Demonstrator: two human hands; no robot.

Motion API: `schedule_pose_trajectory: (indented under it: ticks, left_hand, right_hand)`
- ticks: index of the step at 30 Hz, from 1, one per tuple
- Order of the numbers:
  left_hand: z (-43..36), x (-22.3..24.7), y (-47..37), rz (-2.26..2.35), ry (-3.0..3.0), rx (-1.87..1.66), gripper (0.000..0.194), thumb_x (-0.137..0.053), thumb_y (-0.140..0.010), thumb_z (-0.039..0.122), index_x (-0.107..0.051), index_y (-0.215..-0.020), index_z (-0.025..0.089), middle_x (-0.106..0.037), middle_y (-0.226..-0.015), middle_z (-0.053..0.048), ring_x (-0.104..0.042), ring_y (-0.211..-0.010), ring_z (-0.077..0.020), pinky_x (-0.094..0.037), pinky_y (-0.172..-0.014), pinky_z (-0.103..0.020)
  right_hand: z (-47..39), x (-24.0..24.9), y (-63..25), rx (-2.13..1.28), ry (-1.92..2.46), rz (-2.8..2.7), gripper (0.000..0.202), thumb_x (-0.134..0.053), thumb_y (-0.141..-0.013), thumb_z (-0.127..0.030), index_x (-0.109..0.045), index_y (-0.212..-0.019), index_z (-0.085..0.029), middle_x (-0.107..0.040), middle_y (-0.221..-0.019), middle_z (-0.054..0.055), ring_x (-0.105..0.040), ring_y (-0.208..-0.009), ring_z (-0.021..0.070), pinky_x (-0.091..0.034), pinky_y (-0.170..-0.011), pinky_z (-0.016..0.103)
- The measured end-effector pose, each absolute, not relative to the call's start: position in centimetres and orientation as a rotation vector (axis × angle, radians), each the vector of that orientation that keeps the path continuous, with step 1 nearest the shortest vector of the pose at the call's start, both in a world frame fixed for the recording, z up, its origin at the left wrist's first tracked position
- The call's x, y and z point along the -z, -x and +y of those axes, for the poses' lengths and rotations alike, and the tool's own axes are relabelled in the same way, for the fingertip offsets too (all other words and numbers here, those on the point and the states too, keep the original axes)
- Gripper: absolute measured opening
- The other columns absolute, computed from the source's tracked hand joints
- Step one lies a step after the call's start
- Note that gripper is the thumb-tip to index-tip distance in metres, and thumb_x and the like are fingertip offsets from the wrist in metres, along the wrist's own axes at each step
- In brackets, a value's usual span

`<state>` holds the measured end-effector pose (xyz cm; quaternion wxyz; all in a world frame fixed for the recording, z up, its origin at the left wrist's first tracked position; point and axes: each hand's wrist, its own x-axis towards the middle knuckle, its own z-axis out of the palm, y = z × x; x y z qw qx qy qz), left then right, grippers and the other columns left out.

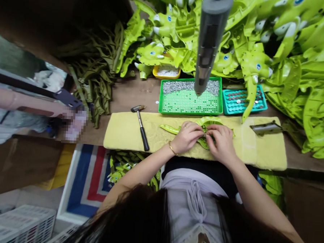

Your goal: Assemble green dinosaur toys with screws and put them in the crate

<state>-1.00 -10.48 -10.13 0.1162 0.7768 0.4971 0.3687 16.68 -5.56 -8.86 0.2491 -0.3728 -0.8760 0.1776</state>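
Observation:
A lime-green plastic toy shell half point(211, 120) lies on the folded yellow towel point(123, 132), its hollow side partly visible. Over its middle, my left hand point(187, 137) and my right hand point(221, 142) come together with fingertips pinched. Whatever small thing they pinch is hidden by the fingers. To the left on the towel rests a hammer point(142, 131) with a black grip. Just beyond my hands stands a green perforated tray point(190, 103) with small silvery pieces along its back. A grey electric screwdriver point(211, 40) hangs tip-down above that tray.
Lime-green toy dinosaur parts point(286, 70) are heaped along the back and right. Olive-green parts point(99, 82) pile up at the left. A teal tray point(244, 102) holds small round pieces beside a yellow dish point(166, 72). An olive part point(267, 128) lies at the towel's right.

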Motion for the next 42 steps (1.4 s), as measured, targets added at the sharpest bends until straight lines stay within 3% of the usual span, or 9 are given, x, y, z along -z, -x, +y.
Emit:
schedule_pose_trajectory:
  ticks: [3,6,9,11,14,22,27,36,42]
  left_hand:
    - [-9.9,8.8,3.9,1.565,-2.284,-1.107,0.018,-0.050,-0.095,0.026,-0.064,-0.104,0.019,-0.069,-0.105,-0.008,-0.061,-0.103,-0.0189,-0.049,-0.093,-0.038]
    - [-7.3,6.3,12.2,2.129,-2.023,-1.266,0.027,-0.054,-0.092,0.036,-0.061,-0.112,0.019,-0.066,-0.111,-0.008,-0.059,-0.109,-0.0207,-0.046,-0.100,-0.040]
    - [-3.0,4.0,23.0,2.561,-1.649,-1.375,0.027,-0.049,-0.091,0.025,-0.059,-0.112,0.010,-0.057,-0.120,-0.021,-0.049,-0.122,-0.0329,-0.033,-0.107,-0.055]
    - [-0.2,3.2,28.8,2.940,-1.117,-1.160,0.029,-0.058,-0.085,0.026,-0.060,-0.110,0.011,-0.052,-0.127,-0.025,-0.045,-0.125,-0.0381,-0.030,-0.108,-0.056]
    - [1.4,2.7,33.1,2.958,-0.969,-0.970,0.029,-0.063,-0.079,0.026,-0.064,-0.101,0.007,-0.058,-0.115,-0.026,-0.052,-0.118,-0.0389,-0.036,-0.103,-0.052]
    - [-17.9,5.9,30.3,2.744,-1.304,-1.181,0.039,-0.053,-0.086,0.044,-0.065,-0.110,0.016,-0.066,-0.112,-0.011,-0.060,-0.110,-0.0236,-0.044,-0.102,-0.036]
    - [-28.8,7.9,28.3,2.570,-1.281,-0.889,0.036,-0.058,-0.081,0.048,-0.068,-0.101,0.019,-0.068,-0.107,-0.011,-0.063,-0.104,-0.0270,-0.047,-0.099,-0.045]
    - [-15.3,8.0,22.8,2.555,-1.709,-0.550,0.066,-0.063,-0.081,0.051,-0.053,-0.134,0.013,-0.056,-0.133,-0.020,-0.048,-0.127,-0.0353,-0.036,-0.108,-0.051]
    - [-13.7,6.4,17.8,2.437,-1.946,-0.599,0.052,-0.058,-0.084,0.030,-0.053,-0.134,0.016,-0.058,-0.121,-0.017,-0.053,-0.116,-0.0332,-0.042,-0.101,-0.048]
  right_hand:
    - [-5.7,9.4,-16.6,-0.405,0.999,-2.315,0.003,-0.058,-0.087,-0.024,-0.059,-0.086,-0.021,-0.068,-0.100,0.006,-0.058,-0.097,0.0229,-0.040,-0.084,0.039]
    - [-5.9,10.0,-16.4,-0.319,0.988,-2.232,0.002,-0.060,-0.086,-0.022,-0.059,-0.087,-0.021,-0.067,-0.095,0.006,-0.058,-0.093,0.0217,-0.041,-0.082,0.037]
    - [-6.1,10.2,-16.1,-0.206,0.962,-2.231,0.004,-0.062,-0.085,-0.020,-0.059,-0.087,-0.021,-0.068,-0.094,0.006,-0.058,-0.092,0.0219,-0.041,-0.083,0.037]
    - [-6.3,10.1,-15.8,-0.144,0.946,-2.249,0.005,-0.063,-0.084,-0.019,-0.059,-0.087,-0.020,-0.069,-0.094,0.006,-0.058,-0.091,0.0222,-0.040,-0.083,0.038]
    - [-6.3,9.9,-15.6,-0.106,0.932,-2.254,0.005,-0.063,-0.083,-0.018,-0.058,-0.086,-0.020,-0.069,-0.092,0.007,-0.058,-0.090,0.0225,-0.040,-0.083,0.038]
    - [-6.0,9.7,-15.7,-0.158,0.907,-2.259,0.008,-0.065,-0.082,-0.017,-0.059,-0.087,-0.020,-0.069,-0.092,0.007,-0.059,-0.090,0.0223,-0.042,-0.082,0.038]
    - [-5.8,9.8,-16.1,-0.209,0.897,-2.266,0.011,-0.067,-0.079,-0.017,-0.060,-0.087,-0.020,-0.069,-0.092,0.007,-0.060,-0.091,0.0226,-0.043,-0.082,0.038]
    - [-6.6,9.3,-16.2,-0.154,0.882,-2.286,0.013,-0.067,-0.079,-0.017,-0.059,-0.089,-0.021,-0.070,-0.097,0.007,-0.059,-0.095,0.0232,-0.044,-0.086,0.040]
    - [-7.1,9.3,-16.0,-0.303,0.843,-2.271,0.010,-0.063,-0.083,-0.017,-0.057,-0.089,-0.022,-0.070,-0.098,0.006,-0.058,-0.094,0.0207,-0.044,-0.087,0.039]
